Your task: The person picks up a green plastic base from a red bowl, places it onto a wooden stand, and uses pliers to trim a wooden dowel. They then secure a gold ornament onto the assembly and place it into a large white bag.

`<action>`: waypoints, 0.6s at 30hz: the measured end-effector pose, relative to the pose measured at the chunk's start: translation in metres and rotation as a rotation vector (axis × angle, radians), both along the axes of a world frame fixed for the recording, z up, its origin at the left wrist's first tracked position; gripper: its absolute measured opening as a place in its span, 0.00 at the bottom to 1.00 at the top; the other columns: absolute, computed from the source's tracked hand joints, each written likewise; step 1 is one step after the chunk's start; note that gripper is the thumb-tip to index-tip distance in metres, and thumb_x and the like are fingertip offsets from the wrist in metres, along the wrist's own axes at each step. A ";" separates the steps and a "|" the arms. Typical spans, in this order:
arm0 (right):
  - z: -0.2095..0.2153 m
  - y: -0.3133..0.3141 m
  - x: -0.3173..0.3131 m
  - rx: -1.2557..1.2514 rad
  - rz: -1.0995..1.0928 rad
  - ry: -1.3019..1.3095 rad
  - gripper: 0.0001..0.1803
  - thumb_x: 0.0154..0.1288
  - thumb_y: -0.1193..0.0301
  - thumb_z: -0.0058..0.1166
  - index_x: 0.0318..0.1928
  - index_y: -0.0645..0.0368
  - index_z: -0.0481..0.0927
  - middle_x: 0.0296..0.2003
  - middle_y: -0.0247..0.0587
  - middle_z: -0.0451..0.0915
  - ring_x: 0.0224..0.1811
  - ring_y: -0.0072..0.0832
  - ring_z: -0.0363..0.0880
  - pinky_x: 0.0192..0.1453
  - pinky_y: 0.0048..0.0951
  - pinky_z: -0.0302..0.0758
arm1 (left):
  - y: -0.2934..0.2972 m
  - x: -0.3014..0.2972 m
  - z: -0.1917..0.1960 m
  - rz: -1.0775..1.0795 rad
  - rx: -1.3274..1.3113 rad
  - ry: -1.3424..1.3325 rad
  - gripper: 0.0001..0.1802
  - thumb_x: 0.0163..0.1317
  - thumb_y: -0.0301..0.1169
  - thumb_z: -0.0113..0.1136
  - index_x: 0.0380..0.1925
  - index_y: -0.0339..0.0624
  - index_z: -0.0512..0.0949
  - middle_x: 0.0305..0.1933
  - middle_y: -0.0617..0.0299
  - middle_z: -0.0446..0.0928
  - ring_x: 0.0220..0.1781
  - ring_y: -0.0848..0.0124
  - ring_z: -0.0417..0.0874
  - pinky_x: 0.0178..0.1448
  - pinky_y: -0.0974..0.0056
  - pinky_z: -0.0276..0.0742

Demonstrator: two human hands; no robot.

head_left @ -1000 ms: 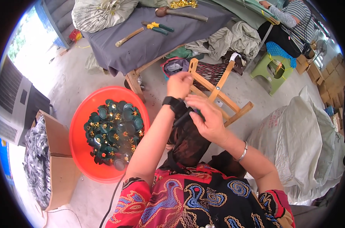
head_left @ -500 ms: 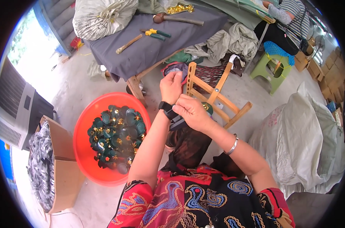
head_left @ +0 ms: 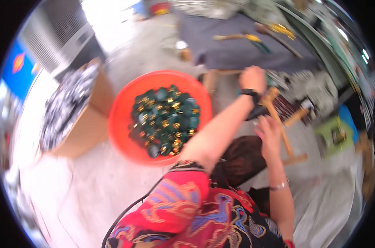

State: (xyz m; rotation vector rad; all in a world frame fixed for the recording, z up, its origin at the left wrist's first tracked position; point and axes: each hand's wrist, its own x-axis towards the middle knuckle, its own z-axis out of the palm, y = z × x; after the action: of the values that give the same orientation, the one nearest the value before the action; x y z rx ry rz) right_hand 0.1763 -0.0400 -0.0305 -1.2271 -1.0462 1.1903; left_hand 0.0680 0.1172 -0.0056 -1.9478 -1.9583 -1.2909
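Observation:
My left hand (head_left: pixel 253 79) reaches forward near the edge of the cloth-covered table. It looks curled, but blur hides its fingers and anything in them. A black wristband (head_left: pixel 250 94) circles that wrist, with a dark piece (head_left: pixel 257 111) below it. Closer to me, my right hand (head_left: pixel 271 134) has its fingers apart and shows nothing held. It is beside a wooden frame (head_left: pixel 280 120), which stands to the right of both hands. To the left of my left forearm sits a round orange-red basin (head_left: pixel 119 109), holding many dark green discs (head_left: pixel 160 108) with gold-coloured fittings.
An open carton (head_left: pixel 82 130) of silvery pieces stands at left, by a grey louvred appliance (head_left: pixel 51 37). Tools with wooden and yellow-green handles lie on the grey-clothed table (head_left: pixel 220 51). A green stool (head_left: pixel 334 136) and pale sacking (head_left: pixel 315 202) are at right.
The view has swung left, so the basin appears nearer the middle. My right hand has come away from the left wristband, and its fingers have spread. My left arm is stretched further out.

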 end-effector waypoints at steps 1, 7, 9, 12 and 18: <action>0.000 0.001 0.006 -0.063 0.198 0.056 0.26 0.63 0.59 0.53 0.53 0.66 0.67 0.44 0.44 0.73 0.43 0.29 0.75 0.43 0.30 0.75 | 0.003 0.002 0.007 -0.003 0.097 -0.232 0.13 0.57 0.33 0.48 0.22 0.40 0.79 0.30 0.50 0.78 0.34 0.52 0.79 0.40 0.51 0.75; 0.011 -0.008 -0.028 -0.114 0.582 0.464 0.11 0.67 0.63 0.48 0.42 0.58 0.72 0.31 0.33 0.77 0.32 0.23 0.75 0.30 0.24 0.70 | -0.005 0.036 0.042 -0.205 0.185 -0.665 0.13 0.53 0.34 0.52 0.22 0.35 0.79 0.27 0.44 0.77 0.33 0.47 0.78 0.43 0.49 0.73; 0.014 -0.008 -0.030 -0.101 0.552 0.472 0.12 0.67 0.63 0.47 0.43 0.58 0.72 0.34 0.33 0.77 0.33 0.22 0.76 0.33 0.24 0.72 | -0.009 0.039 0.048 -0.267 0.172 -0.673 0.13 0.53 0.34 0.52 0.22 0.35 0.79 0.27 0.44 0.77 0.33 0.47 0.78 0.43 0.49 0.73; 0.010 -0.002 -0.024 -0.107 0.483 0.448 0.09 0.68 0.65 0.46 0.40 0.57 0.73 0.29 0.31 0.74 0.26 0.20 0.72 0.28 0.22 0.68 | -0.001 0.047 0.054 -0.185 0.239 -0.719 0.13 0.54 0.34 0.52 0.19 0.37 0.79 0.25 0.45 0.76 0.33 0.47 0.78 0.42 0.49 0.73; 0.032 -0.005 -0.027 -0.212 0.416 0.035 0.09 0.66 0.69 0.45 0.35 0.62 0.73 0.17 0.31 0.67 0.12 0.17 0.60 0.13 0.18 0.54 | 0.015 0.005 0.039 -0.189 0.097 -0.051 0.19 0.62 0.39 0.44 0.21 0.39 0.77 0.28 0.51 0.78 0.34 0.52 0.80 0.40 0.49 0.74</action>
State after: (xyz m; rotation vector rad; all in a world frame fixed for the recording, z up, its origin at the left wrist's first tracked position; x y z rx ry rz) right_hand 0.1495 -0.0446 0.0018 -1.1758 -1.2092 1.6714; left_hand 0.0729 0.1319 0.0333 -2.1138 -1.7309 -1.4642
